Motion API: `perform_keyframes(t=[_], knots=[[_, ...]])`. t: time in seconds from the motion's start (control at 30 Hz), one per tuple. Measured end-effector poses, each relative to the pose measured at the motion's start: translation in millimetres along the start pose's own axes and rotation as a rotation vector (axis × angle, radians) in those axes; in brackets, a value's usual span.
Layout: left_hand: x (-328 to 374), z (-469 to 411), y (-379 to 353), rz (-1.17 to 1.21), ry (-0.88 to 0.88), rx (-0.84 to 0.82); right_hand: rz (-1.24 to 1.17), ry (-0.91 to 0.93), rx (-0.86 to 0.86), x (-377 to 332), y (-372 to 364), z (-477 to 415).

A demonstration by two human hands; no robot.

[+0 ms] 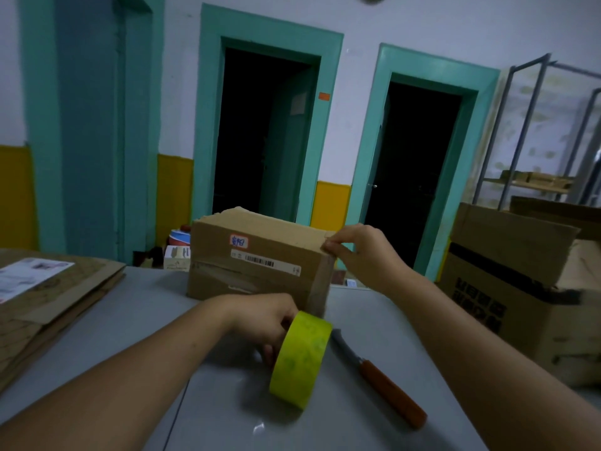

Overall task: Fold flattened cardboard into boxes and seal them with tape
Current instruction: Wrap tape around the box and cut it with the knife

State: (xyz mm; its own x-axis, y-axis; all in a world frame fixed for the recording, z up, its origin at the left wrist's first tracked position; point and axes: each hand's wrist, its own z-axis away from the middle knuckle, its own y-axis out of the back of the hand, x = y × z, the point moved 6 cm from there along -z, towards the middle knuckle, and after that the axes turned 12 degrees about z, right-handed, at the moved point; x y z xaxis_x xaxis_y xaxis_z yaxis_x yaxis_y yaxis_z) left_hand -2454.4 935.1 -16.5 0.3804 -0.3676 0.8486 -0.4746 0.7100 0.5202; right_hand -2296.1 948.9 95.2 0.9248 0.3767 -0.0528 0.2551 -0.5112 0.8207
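While the left hand [263,323] grips the stiff, probably light tape roll [300,359], the right hand [361,252] pinches its sticky end onto the box [247,265] at the upper right corner.

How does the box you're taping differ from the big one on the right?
The small box sits on the table, tape down its corner; the big box stands beside the table, flap raised. The small box bears a barcode label and pink sticker; the big box, black print. Both are brown cardboard.
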Motion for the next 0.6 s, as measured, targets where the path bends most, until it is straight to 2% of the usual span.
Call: perform_keyframes(t=[0.17,0.33,0.6], knots=[[-6,-3,0,0.019,-0.005,-0.002,-0.127,0.048,-0.035,10,-12,20],[-8,-4,0,0.006,-0.013,0.003,-0.189,-0.013,0.07,10,-15,28],[-14,-6,1,0.029,0.015,0.012,-0.242,-0.053,0.079,11,-18,25]])
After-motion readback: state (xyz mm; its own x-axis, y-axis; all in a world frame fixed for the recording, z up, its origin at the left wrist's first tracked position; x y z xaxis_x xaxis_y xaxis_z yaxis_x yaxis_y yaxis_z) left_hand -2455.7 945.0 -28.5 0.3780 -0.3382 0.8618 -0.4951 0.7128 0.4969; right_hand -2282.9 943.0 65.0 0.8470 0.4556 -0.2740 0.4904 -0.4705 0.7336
